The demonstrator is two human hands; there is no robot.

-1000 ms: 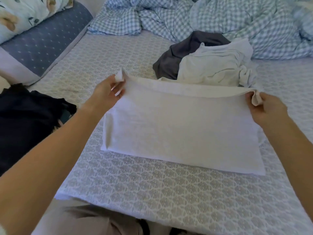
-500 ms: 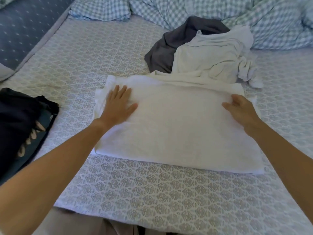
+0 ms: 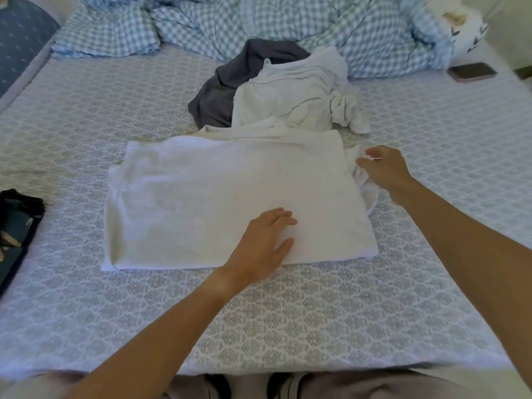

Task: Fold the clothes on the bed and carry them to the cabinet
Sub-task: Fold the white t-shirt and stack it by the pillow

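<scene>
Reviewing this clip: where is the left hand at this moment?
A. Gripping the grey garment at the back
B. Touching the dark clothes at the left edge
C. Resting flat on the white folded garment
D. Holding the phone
C: the left hand lies with straight fingers on the near right part of the white garment, away from the grey garment, the phone and the dark clothes.

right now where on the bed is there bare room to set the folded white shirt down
Bare sheet left of the grey garment, and the near strip below the white shirt. Crowded behind it: unfolded white clothes, checked duvet.
</scene>
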